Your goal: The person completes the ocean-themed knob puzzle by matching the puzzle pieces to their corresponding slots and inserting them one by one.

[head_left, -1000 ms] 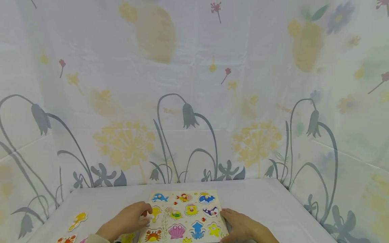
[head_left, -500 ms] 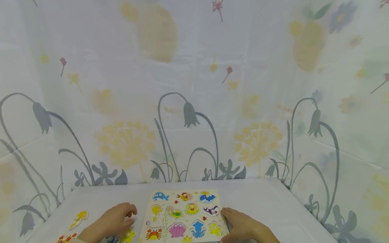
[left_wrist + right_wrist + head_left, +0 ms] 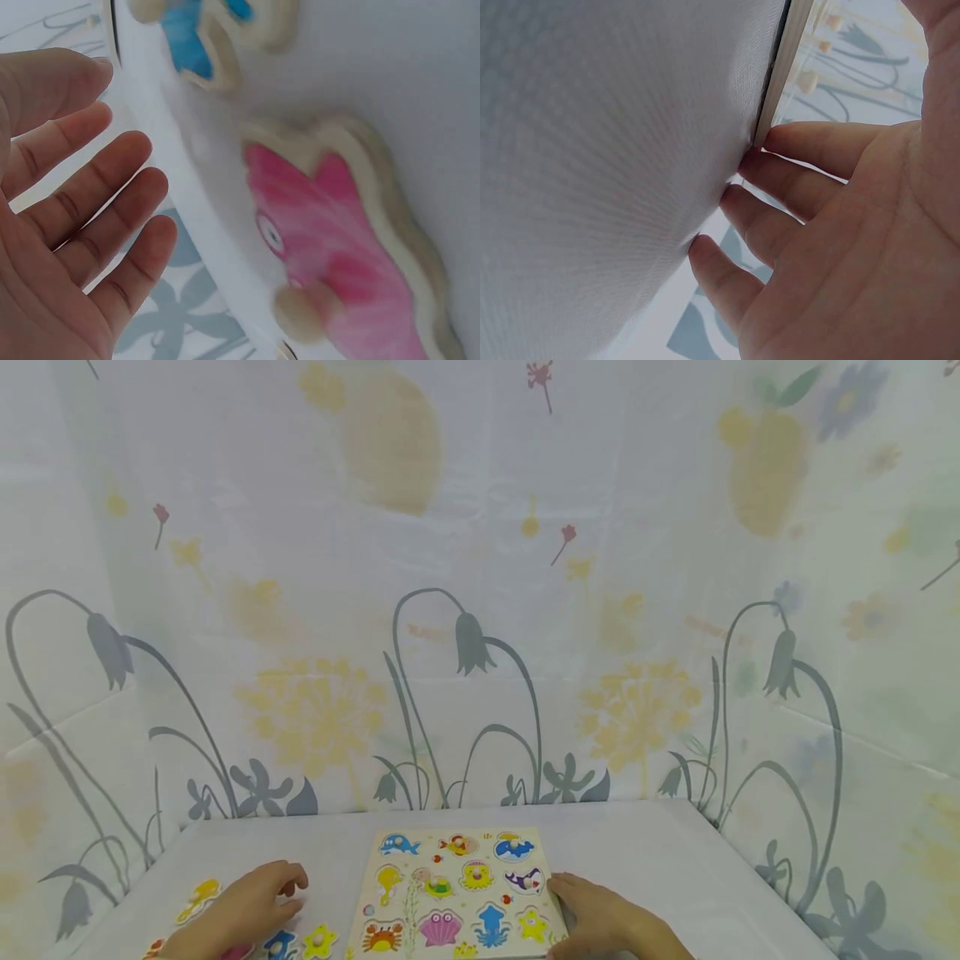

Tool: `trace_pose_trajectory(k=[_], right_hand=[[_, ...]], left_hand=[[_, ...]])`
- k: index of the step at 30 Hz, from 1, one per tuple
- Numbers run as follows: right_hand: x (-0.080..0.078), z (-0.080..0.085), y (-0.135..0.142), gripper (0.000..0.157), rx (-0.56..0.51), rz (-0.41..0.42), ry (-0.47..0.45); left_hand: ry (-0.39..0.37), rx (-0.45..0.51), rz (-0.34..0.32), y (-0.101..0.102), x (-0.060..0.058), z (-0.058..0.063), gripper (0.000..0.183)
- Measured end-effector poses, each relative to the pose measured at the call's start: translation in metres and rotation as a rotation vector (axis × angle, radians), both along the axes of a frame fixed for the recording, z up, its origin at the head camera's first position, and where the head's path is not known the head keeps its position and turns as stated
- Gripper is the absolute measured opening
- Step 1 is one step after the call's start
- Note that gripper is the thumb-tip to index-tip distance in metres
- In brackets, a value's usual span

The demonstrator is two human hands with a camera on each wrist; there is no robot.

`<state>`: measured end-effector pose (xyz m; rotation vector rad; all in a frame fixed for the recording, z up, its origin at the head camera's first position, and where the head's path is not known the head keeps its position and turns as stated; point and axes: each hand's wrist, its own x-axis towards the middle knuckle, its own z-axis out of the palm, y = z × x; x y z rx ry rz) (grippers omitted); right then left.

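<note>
A wooden knob puzzle board (image 3: pixel 461 900) with sea-animal pictures lies on the white table. My right hand (image 3: pixel 603 918) rests at its right edge, thumb by the near corner. In the right wrist view, the index fingertip touches the board's side (image 3: pixel 780 75) while the other fingertips press into the cloth. My left hand (image 3: pixel 251 897) hovers left of the board over loose pieces, fingers relaxed and holding nothing. Close by its fingers, the left wrist view shows a pink piece (image 3: pixel 352 232) with a wooden knob and a blurred blue piece (image 3: pixel 187 45).
Between the left hand and the board lie a yellow star piece (image 3: pixel 320 941) and a blue piece (image 3: pixel 280 946). Farther left are a yellow piece (image 3: pixel 198 897) and part of a red one (image 3: pixel 154 949). A flower-printed curtain (image 3: pixel 480 610) hangs behind the table.
My left hand has moved left, away from the board's left edge to above the loose pieces, uncovering the star and blue pieces. The right hand has stayed at the board's edge.
</note>
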<state>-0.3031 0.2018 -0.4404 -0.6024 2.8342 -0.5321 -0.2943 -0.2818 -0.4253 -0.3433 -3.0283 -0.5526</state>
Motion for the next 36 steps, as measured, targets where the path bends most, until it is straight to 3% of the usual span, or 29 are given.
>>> trace_pose_trajectory(k=[5,8,12,15,24,36], right_hand=[[0.000,0.001,0.000,0.098,-0.003,-0.002,0.000],[0.001,0.002,-0.001,0.096,-0.004,-0.006,-0.006],[0.001,0.002,-0.001,0.097,-0.004,-0.017,-0.014],[0.001,0.003,-0.001,0.097,-0.003,-0.031,-0.023],[0.002,0.003,-0.001,0.097,0.005,-0.032,-0.024],[0.000,0.001,-0.003,0.096,0.006,-0.041,-0.022]], left_hand=[[-0.043,0.000,0.067,-0.014,0.001,-0.001,0.017],[-0.041,0.021,0.058,-0.026,0.002,-0.001,0.018],[0.051,0.012,0.006,-0.045,0.005,-0.002,0.018],[0.081,0.000,0.010,-0.058,0.005,-0.003,0.017],[0.004,0.032,0.083,-0.081,0.004,-0.007,0.015],[0.019,0.022,0.071,-0.109,0.004,-0.008,0.020]])
